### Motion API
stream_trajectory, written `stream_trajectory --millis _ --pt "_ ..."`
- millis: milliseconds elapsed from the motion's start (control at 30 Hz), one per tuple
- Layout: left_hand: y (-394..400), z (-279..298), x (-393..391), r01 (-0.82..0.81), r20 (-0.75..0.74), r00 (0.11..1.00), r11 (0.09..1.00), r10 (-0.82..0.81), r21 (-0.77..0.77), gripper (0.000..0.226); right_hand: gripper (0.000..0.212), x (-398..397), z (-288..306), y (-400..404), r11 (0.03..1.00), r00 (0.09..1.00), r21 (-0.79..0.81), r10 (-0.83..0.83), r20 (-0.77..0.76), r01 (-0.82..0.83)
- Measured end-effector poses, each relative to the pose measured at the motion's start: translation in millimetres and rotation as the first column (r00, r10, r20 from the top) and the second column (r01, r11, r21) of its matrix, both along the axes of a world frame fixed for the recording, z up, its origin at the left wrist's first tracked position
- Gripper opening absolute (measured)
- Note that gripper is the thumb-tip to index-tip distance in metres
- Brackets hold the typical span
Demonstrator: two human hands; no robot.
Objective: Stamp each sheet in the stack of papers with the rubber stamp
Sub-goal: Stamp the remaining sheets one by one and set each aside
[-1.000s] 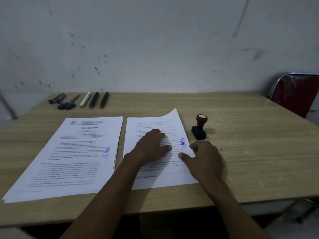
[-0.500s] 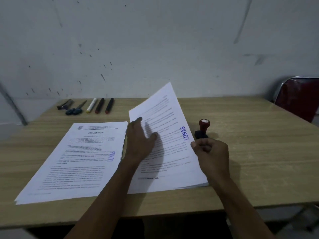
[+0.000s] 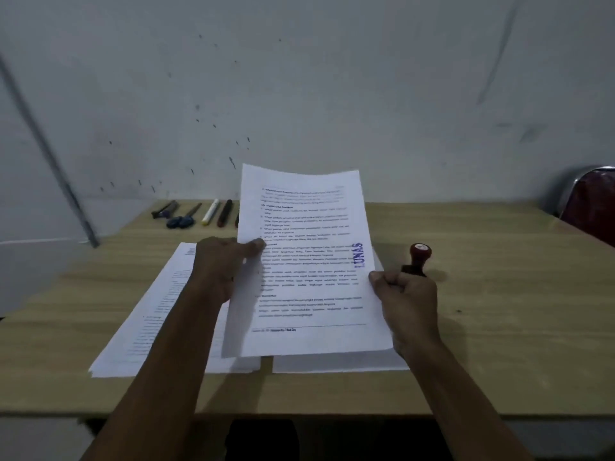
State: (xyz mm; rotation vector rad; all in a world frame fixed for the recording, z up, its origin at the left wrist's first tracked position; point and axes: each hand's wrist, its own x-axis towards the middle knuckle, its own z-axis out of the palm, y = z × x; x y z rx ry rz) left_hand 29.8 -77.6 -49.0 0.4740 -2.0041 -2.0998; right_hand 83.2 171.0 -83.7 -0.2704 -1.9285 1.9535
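1. The wooden table [image 3: 499,327] spans the lower frame.
2. Two paper stacks lie at centre: left stack [image 3: 139,327], right stack [image 3: 332,362].
3. A stamped sheet [image 3: 309,277] is held raised above them.
4. The left hand [image 3: 219,267] grips its left edge; the right hand [image 3: 406,297] pinches its right edge.
5. The rubber stamp [image 3: 417,259] stands upright, right of centre.

Both forearms extended forward, raised above worktop [image 3: 499,327]. Left hand [image 3: 218,266]: thumb on front face of stamped sheet [image 3: 309,261] at left edge, fingers behind. Right hand [image 3: 407,294]: fingers curled, pinching sheet's right edge.
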Motion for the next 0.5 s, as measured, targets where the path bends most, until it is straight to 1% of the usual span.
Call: stream_trajectory --millis 100,200,267,333,433,500 --pt "-27.6 2.7 6.9 -0.109 -0.047 0.994 0.983 0.103 -0.150 0.028 0.021 -3.2 -6.1 -26.3 0.991 0.997 0.122 0.050 0.063 -0.057" --pt "-61.1 -2.6 13.0 -0.242 -0.075 0.970 0.910 0.231 -0.336 0.041 0.021 -5.2 -9.5 -58.9 0.948 0.985 0.283 0.110 0.134 -0.144" --pt "-82.7 -9.1 16.9 -0.298 -0.068 0.951 0.833 0.301 -0.466 0.046 0.019 -5.6 -11.7 -81.6 0.879 0.973 0.429 0.140 0.183 -0.207" --pt "-98.9 -15.6 20.9 -0.309 -0.061 0.939 0.749 0.339 -0.586 0.045 0.020 -5.1 -13.0 -101.3 0.782 0.964 0.572 0.138 0.226 -0.246" --pt "-115.8 -22.5 23.9 -0.295 -0.026 0.926 0.676 0.378 -0.676 0.039 0.019 -5.8 -14.1 -125.2 0.629 0.965 0.735 0.110 0.240 -0.254" --pt "-123.0 -26.3 24.1 -0.276 -0.010 0.922 0.639 0.387 -0.718 0.038 0.020 -6.6 -14.0 -137.6 0.566 0.968 0.786 0.105 0.230 -0.248"
